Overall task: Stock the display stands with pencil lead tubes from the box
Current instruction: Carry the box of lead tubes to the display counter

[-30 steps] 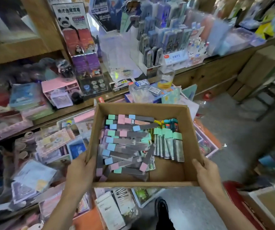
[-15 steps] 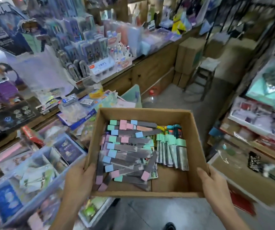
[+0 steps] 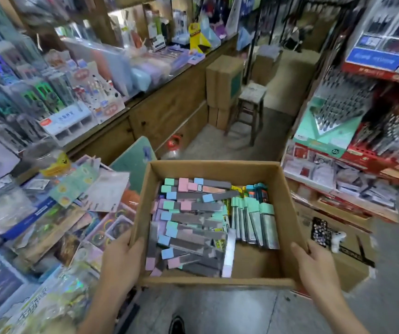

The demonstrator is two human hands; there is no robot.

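- Standing on the counter at far left, a pen display stand looks blurred.
- The left hand grips the left wall of the cardboard box, fingers together outside, thumb over the rim.
- The pencil lead tubes lie heaped inside it.
- The right hand clamps the right wall, thumb inside, fingers curled outside.

Not much of the person shows, tbh: two bare forearms ending in the left hand and right hand, both bare too, and down low the rounded toe of a dark shoe, probably black.
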